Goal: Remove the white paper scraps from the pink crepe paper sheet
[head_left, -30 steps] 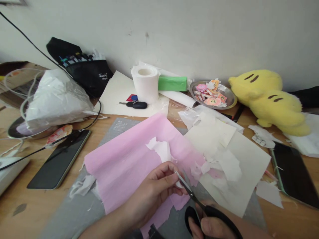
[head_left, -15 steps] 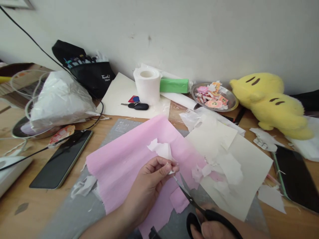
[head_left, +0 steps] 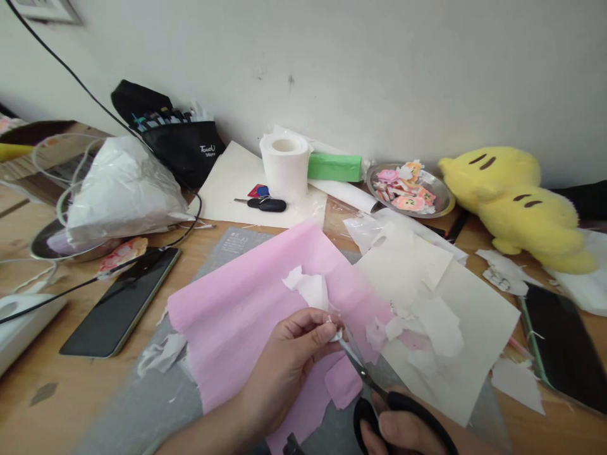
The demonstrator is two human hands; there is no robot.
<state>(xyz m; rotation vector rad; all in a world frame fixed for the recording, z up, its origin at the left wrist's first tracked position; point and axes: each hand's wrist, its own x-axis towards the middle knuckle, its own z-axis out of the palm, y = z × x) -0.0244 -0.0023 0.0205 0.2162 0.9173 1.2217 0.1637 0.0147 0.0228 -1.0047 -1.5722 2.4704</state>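
Observation:
Between thumb and fingers, my left hand (head_left: pixel 296 351) pinches a small white scrap of paper (head_left: pixel 336 333). My right hand (head_left: pixel 403 430) is wrapped round the black handles of a pair of scissors (head_left: pixel 363 371). Their blades stand slightly parted, with the tips at the scrap, close to my left fingertips. Beneath both hands lies a sheet of pink paper (head_left: pixel 237 303), with a torn white piece (head_left: pixel 308 287) on top of it. A small rounded pink piece (head_left: pixel 344 381) lies just left of the scissor blades.
A grey cutting mat (head_left: pixel 142 404) carries the papers. Cream sheets (head_left: pixel 478 309) with scraps lie to the right. Phones (head_left: pixel 123 303) flank the work area. Behind stand a white paper roll (head_left: pixel 285 167), a metal dish (head_left: pixel 446 196) of cutouts and a yellow plush toy (head_left: pixel 516 202).
The scissor blades have drawn closer together, and their tips now meet the scrap by my left fingers. The whole view has shifted slightly.

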